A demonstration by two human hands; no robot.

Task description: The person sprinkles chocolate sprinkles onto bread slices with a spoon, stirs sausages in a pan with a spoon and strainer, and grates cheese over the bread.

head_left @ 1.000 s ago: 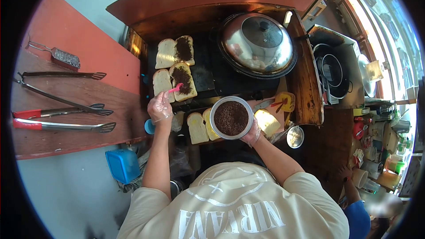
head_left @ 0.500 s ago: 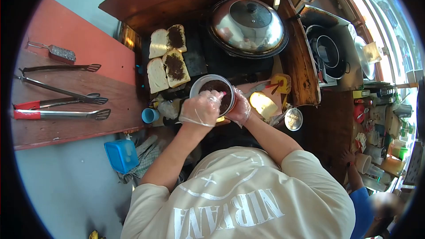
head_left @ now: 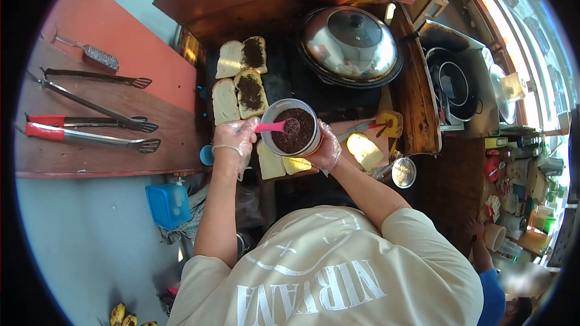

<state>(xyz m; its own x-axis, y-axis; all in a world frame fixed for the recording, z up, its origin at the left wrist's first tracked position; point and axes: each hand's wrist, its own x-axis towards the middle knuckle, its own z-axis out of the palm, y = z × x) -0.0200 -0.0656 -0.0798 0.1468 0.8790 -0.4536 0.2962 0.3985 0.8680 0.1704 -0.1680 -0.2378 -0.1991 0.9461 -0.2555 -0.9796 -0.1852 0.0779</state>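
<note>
My left hand, in a clear plastic glove, grips the pink handle of a spoon. The spoon's bowl rests in dark brown chocolate sprinkles inside a white round tub. Wrapped round the tub's right side is my gloved right hand. Beyond the tub, two bread slices bear dark sprinkles, beside two plain slices on a black griddle. Nearer me, more bread slices lie partly under the tub and my left hand.
A lidded pan stands at the back right. Several tongs and a grater lie on the left shelf. A bread slice and a yellow spatula sit to the right. A co-worker's arm shows at lower right.
My left hand has moved left from over the tub, uncovering the spoon handle and the sprinkles. The bread slices below it now show more. The whole view has shifted slightly.
</note>
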